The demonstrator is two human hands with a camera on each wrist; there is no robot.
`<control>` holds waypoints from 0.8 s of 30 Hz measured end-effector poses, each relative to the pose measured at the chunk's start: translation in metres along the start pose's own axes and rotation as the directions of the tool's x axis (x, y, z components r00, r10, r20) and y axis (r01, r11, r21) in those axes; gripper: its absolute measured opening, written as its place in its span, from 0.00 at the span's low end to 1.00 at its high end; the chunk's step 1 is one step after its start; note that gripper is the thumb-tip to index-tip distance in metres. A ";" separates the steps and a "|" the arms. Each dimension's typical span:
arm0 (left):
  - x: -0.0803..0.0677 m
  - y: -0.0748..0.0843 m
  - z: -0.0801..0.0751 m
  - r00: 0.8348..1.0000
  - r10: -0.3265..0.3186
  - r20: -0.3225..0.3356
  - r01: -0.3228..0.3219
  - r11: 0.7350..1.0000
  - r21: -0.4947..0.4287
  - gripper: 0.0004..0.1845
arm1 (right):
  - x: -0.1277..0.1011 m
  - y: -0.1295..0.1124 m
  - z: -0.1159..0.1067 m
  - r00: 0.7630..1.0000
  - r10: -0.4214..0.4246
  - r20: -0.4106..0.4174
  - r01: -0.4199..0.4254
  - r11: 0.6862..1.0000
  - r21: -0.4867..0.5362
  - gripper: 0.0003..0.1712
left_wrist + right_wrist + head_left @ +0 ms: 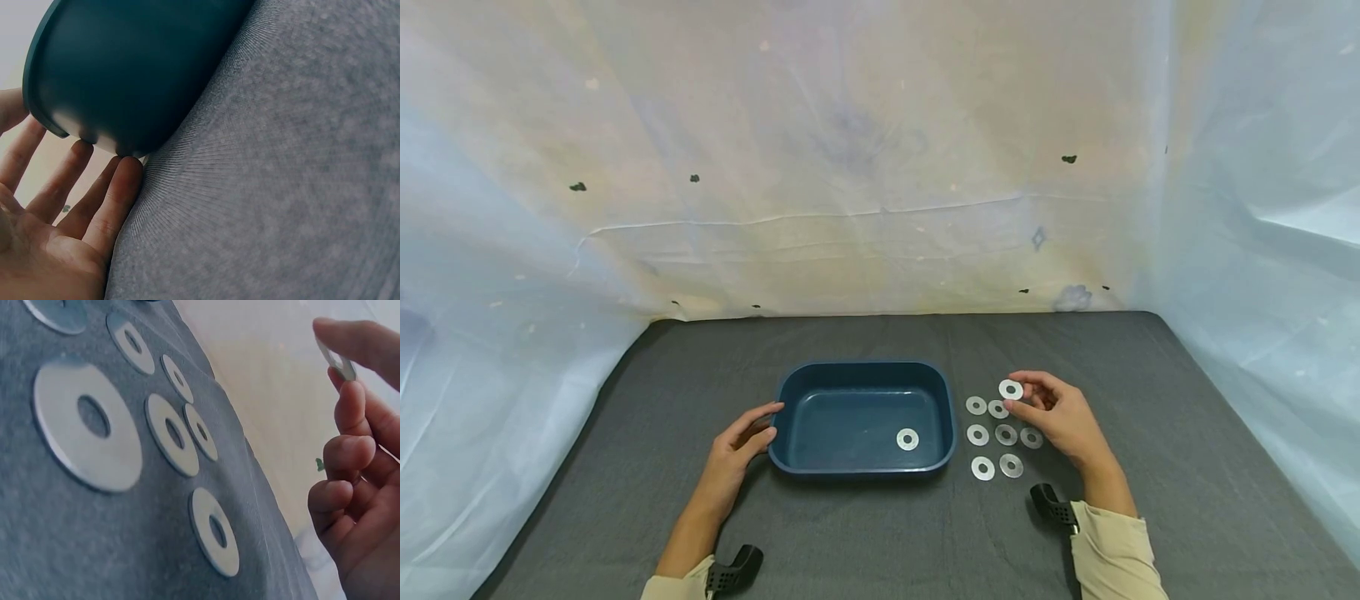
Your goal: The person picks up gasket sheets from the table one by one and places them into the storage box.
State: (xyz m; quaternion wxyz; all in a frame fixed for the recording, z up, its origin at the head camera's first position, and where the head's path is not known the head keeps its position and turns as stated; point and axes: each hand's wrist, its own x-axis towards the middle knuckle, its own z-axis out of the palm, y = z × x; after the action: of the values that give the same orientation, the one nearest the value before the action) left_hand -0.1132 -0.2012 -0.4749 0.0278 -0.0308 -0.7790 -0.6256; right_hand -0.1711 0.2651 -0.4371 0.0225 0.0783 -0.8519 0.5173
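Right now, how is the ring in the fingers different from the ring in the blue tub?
The washer in the right hand is pinched at the fingertips, lifted off the cloth; the washer in the tub lies flat on the tub's floor, untouched. The held washer is right of the blue tub, above the loose washers; the other sits alone inside. Both are flat silver rings with a round hole.

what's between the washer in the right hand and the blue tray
In the head view, only bare grey cloth separates the held washer in the right hand from the blue tray; loose washers lie just nearer.
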 end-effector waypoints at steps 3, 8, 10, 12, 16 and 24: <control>0.000 0.001 0.000 1.000 0.003 0.002 -0.003 1.000 -0.005 0.21 | 0.001 -0.002 0.002 1.000 -0.004 0.012 0.004 1.000 0.000 0.23; -0.001 0.001 0.001 1.000 0.003 0.006 -0.003 1.000 -0.020 0.22 | 0.001 -0.008 0.004 0.999 -0.001 0.035 0.002 1.000 -0.018 0.23; -0.001 0.001 0.001 1.000 -0.001 0.005 0.002 1.000 -0.024 0.22 | 0.000 -0.010 0.006 0.999 -0.002 0.044 0.003 1.000 -0.027 0.23; -0.002 0.001 0.001 1.000 -0.003 0.004 0.004 1.000 -0.025 0.22 | 0.000 -0.012 0.007 0.999 -0.003 0.045 0.004 1.000 -0.025 0.23; -0.002 0.001 0.001 1.000 0.005 0.002 -0.005 1.000 -0.028 0.22 | 0.001 -0.016 0.010 0.998 -0.020 0.059 0.021 1.000 -0.018 0.23; -0.001 0.001 0.001 1.000 0.009 -0.002 -0.009 1.000 -0.022 0.21 | 0.003 -0.018 0.016 0.993 -0.047 0.112 0.053 0.997 -0.052 0.21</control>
State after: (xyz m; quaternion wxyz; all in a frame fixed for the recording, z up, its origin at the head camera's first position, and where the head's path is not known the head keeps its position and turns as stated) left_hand -0.1121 -0.1996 -0.4739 0.0310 -0.0338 -0.7718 -0.6342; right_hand -0.1709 0.2424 -0.4286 -0.0096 0.1273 -0.8635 0.4879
